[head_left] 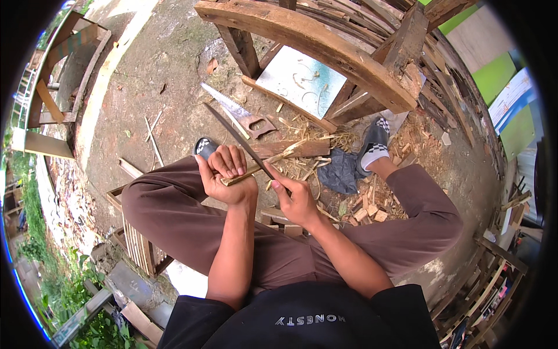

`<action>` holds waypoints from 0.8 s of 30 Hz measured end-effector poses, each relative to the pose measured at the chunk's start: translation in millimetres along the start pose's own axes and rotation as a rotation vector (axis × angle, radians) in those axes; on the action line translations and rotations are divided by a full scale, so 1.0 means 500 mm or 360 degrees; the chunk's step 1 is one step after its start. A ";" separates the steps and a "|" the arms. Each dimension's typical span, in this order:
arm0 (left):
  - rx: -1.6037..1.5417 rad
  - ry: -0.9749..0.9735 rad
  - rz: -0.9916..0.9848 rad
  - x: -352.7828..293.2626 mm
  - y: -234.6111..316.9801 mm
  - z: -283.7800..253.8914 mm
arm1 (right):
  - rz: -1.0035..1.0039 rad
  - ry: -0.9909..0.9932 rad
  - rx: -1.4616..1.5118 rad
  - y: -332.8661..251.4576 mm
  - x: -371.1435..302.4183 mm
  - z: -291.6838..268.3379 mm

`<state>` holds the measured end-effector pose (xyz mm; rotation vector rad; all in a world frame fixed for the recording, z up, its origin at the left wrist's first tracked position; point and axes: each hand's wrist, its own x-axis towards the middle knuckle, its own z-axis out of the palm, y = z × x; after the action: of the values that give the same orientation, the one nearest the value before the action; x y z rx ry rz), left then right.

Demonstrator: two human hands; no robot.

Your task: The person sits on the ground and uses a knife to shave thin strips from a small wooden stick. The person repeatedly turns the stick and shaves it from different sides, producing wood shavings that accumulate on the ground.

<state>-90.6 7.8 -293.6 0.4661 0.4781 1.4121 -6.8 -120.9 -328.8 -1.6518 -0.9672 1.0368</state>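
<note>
My left hand (228, 177) is turned palm up, its fingers curled around a thin, light wooden stick (273, 159) that slants up to the right. In my right hand (296, 199) is a long, dark machete (235, 134), its blade pointing up and left across the stick. The grip is hidden inside my right fist. Blade and stick cross just right of my left fingers; whether the edge touches the wood I cannot tell. Beyond them a handsaw (257, 124) with a brown handle lies on the ground. A short wooden plank (303, 149) lies beneath the stick's far end.
A rough timber bench (314, 41) stands ahead, with a white-blue board (302, 78) within its frame. A crumpled dark plastic bag (338, 172) lies near my right shoe (376, 139). Wood offcuts (369, 210) and shavings litter the ground. Crossed thin sticks (153, 138) lie at left.
</note>
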 end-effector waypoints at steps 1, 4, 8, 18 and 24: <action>0.0000 0.0001 -0.0004 0.000 0.001 0.003 | -0.0123 0.0026 0.0015 0.015 0.000 0.004; -0.0010 -0.0032 -0.0006 0.001 0.002 -0.007 | 0.0333 -0.0041 -0.0153 0.086 -0.007 -0.007; -0.0064 -0.0098 0.0015 0.007 0.012 -0.021 | 0.0626 -0.0009 -0.0309 0.151 0.021 -0.022; 0.0005 -0.0046 0.0031 0.007 -0.005 -0.008 | 0.0755 -0.0056 -0.0460 0.224 0.005 -0.006; -0.0015 -0.0109 0.0043 -0.007 -0.022 0.009 | 0.0389 0.0149 -0.0506 0.119 0.002 0.015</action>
<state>-79.4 3.1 -296.2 0.5131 0.4110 1.4195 -5.3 -133.4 -387.5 -2.1040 -0.9188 0.9906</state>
